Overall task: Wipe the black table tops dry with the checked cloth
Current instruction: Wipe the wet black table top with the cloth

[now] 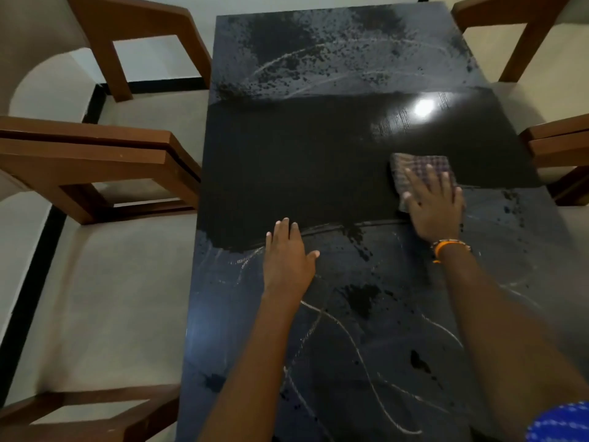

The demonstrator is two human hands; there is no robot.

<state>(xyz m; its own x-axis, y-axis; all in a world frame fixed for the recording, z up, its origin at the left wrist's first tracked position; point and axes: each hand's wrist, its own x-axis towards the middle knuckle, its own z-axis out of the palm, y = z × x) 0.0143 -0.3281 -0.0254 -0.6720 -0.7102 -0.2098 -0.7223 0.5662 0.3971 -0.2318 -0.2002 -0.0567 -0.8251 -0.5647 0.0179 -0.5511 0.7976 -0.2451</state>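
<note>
**Bench wipe under way: middle band clean, near and far ends streaked**

The right hand [435, 205] is pressing the cloth [420, 173] flat on the bench [287, 161], fingers spread over it, palm down, near the right edge. It is pinning the cloth rather than gripping it. The left hand [288, 253] is lying open and flat on the bench, holding nothing, at the line where the clean band is meeting the streaked near end.

The middle band is reading uniformly dark. The far end and the near end are showing spots, smears and pale curved streaks; whether these are wet or dried residue cannot be told.

Risks, as judged:
- The cloth is sitting close to the right edge; a stroke carried outward could be dragging it off, toward the chair [554, 145] beside it.
- The left palm, resting on the surface, is likely leaving marks on finished ground.
- A saturated cloth would be smearing, not drying.

Containers: none in view.
</note>
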